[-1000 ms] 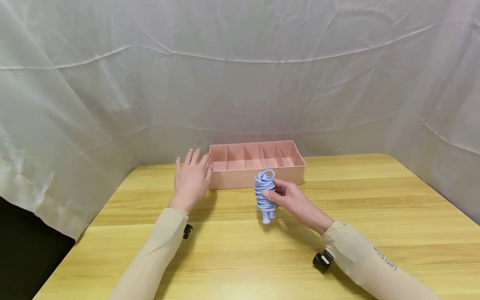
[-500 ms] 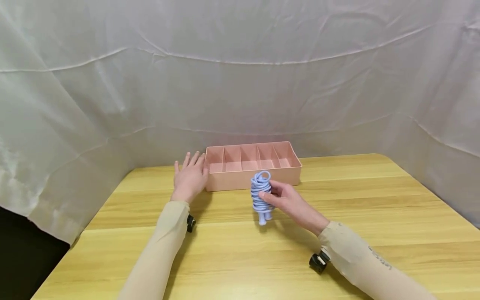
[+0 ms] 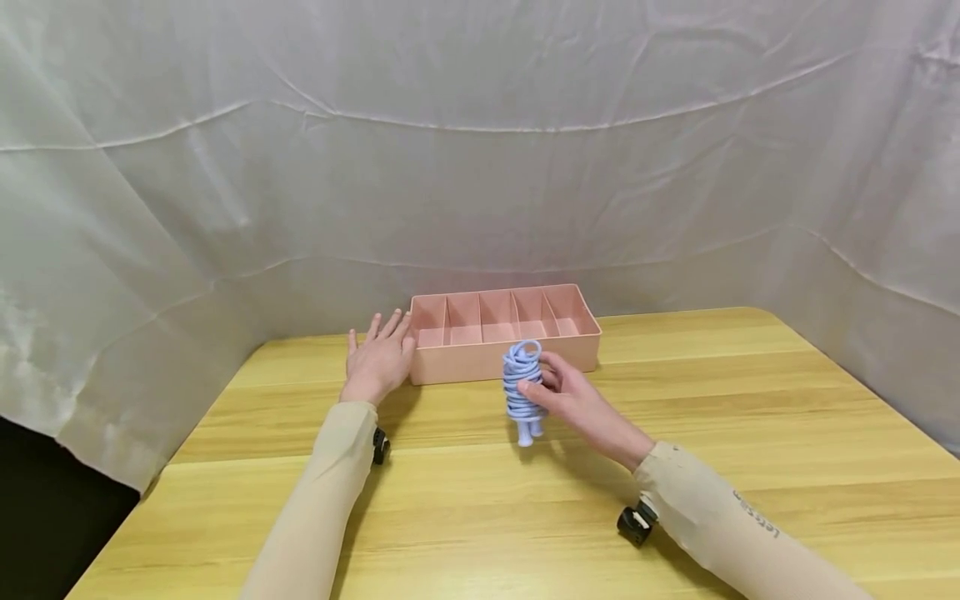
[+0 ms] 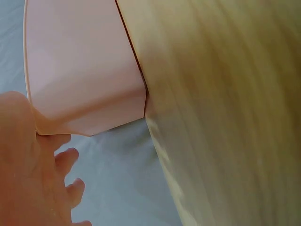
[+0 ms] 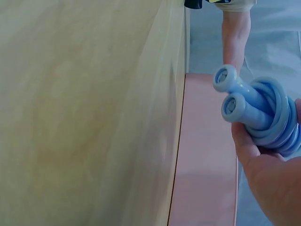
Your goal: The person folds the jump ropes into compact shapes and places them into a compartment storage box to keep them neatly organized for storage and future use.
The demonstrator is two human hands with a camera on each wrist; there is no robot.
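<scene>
Gripping blue skipping rope (image 3: 522,385), right hand (image 3: 573,398)

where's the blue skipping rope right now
In the head view the coiled blue skipping rope is gripped upright in the right hand, above the table just in front of the pink divided tray.

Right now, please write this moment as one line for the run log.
right hand: grips wound blue jump rope, handles down, above table | left hand: flat, touching pink divided tray left end | tray compartments: empty
</scene>
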